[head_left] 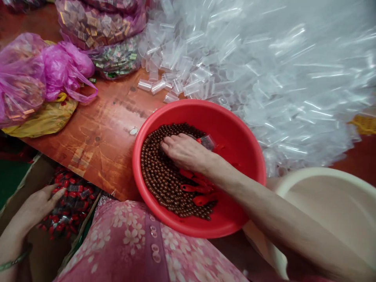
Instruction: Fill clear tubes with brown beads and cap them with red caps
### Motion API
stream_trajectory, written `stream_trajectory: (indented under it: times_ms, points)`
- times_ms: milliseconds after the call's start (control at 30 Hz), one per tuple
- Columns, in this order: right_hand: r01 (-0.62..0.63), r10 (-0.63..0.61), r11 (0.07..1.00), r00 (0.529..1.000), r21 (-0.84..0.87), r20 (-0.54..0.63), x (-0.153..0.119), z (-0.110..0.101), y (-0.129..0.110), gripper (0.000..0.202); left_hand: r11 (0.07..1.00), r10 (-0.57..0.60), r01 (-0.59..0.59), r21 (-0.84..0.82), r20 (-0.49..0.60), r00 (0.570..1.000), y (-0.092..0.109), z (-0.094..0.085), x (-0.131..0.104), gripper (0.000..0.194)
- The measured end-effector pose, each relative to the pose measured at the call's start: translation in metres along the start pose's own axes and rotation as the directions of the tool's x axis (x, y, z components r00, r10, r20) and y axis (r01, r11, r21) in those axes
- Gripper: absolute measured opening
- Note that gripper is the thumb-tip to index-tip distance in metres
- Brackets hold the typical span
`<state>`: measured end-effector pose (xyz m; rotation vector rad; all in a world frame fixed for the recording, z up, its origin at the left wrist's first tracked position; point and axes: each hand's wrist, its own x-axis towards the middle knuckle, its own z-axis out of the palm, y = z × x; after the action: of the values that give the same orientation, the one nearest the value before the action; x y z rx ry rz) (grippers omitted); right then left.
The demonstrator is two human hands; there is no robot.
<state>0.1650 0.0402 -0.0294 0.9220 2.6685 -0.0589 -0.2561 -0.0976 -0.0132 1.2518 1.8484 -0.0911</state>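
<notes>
My right hand [185, 150] reaches into a red basin [137, 164], over a layer of small round brown beads [158, 188]. Its fingers are curled down into the beads, and their tips and anything in them are hidden. Behind that hand lies a clear tube [208, 142] with a red piece at its end. Several red plastic pieces [202, 199] rest on the beads near the wrist. At lower left, my left hand [41, 205] is open, fingers stretched out over a cardboard box [17, 188] of red-capped clear containers [73, 196].
A large heap of clear plastic tubes [235, 66] covers the right of the orange-brown table [114, 117]. Bags of small pieces [91, 27], a pink bag [63, 66] and a yellow bag [44, 117] are at upper left. A cream basin [326, 196] stands at right.
</notes>
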Motion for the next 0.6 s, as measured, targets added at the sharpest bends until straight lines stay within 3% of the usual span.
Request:
stream_trajectory:
  times_ms: [67,133,233,300,400,467,533,600]
  points:
    - [0.073,-0.073,0.997,0.997,-0.034,0.012,0.003,-0.002,-0.01,0.025,0.994,0.091,-0.092,0.051,0.019,0.996,0.022,0.004,-0.001,0.043]
    - [0.12,-0.12,0.993,0.992,0.023,0.039,0.006,-0.003,-0.017,0.028,0.977,0.215,-0.214,-0.021,0.076,0.974,0.047,0.007,-0.003,0.046]
    - [0.147,-0.175,0.955,0.98,0.259,0.091,0.006,-0.002,-0.022,0.028,0.912,0.387,-0.368,-0.18,0.085,0.918,0.081,0.012,-0.008,0.041]
    - [0.135,-0.198,0.878,0.976,0.46,0.092,0.004,0.002,-0.022,0.03,0.859,0.478,-0.452,-0.242,0.063,0.876,0.101,0.014,-0.011,0.033]
    - [0.076,-0.153,0.689,0.987,0.721,0.042,-0.001,0.012,-0.02,0.039,0.774,0.566,-0.542,-0.328,-0.026,0.824,0.129,0.016,-0.014,0.022]
    - [0.008,-0.081,0.503,0.996,0.864,0.037,-0.005,0.017,-0.018,0.039,0.712,0.622,-0.598,-0.369,-0.066,0.781,0.149,0.019,-0.014,0.017]
    - [-0.05,-0.024,0.291,0.998,0.955,0.06,-0.007,0.017,-0.015,0.039,0.663,0.665,-0.635,-0.398,-0.078,0.743,0.168,0.024,-0.013,0.015]
    - [-0.052,0.008,0.139,0.999,0.989,0.052,-0.01,0.012,-0.011,0.044,0.636,0.666,-0.628,-0.449,-0.091,0.74,0.184,0.032,-0.009,0.019]
